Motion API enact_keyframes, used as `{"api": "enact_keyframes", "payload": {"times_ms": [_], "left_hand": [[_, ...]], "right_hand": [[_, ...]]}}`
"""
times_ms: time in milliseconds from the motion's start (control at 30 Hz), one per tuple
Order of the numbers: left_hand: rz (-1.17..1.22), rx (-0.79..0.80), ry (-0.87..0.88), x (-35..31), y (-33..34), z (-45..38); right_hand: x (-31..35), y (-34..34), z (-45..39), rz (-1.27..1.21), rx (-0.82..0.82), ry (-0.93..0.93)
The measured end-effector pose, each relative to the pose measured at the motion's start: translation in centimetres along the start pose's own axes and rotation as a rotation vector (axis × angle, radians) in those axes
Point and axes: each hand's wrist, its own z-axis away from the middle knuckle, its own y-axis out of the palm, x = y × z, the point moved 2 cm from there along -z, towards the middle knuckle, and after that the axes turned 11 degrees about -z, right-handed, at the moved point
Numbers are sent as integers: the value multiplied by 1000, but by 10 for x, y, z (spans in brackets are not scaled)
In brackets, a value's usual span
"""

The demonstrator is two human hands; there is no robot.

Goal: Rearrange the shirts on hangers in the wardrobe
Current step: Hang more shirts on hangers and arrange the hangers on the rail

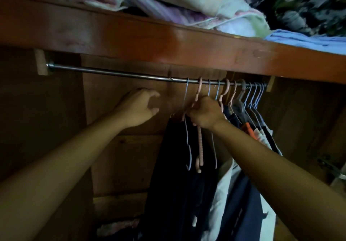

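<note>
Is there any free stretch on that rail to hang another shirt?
Yes. The rail is bare from its left bracket to the first blue hanger; the left hand hovers below this stretch. Right of that, hangers crowd together up to the right bracket, where the right hand grips a pink hanger.

text: none readable | labels: none | brands: none | numbers: none | signs: none

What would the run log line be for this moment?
right hand grips pink hanger | left hand open, holds nothing | rail left half bare
</note>
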Motion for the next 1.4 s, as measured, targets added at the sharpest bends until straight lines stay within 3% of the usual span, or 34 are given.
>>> {"api": "enact_keyframes", "payload": {"times_ms": [233,400,600,1133,1400], "left_hand": [[245,190,-78,-47,-5,1],[342,280,-3,-101,-2,12],[288,348,112,-151,-2,20],[351,517,631,-317,17,62],[403,617,845,-421,16,110]], "right_hand": [[-7,-43,34,78,180,-36],[-24,-75,63,45,287,-13],[-47,-112,102,104,374,33],[-83,-224,274,215,51,350],[-91,-284,363,370,-16,545]]}}
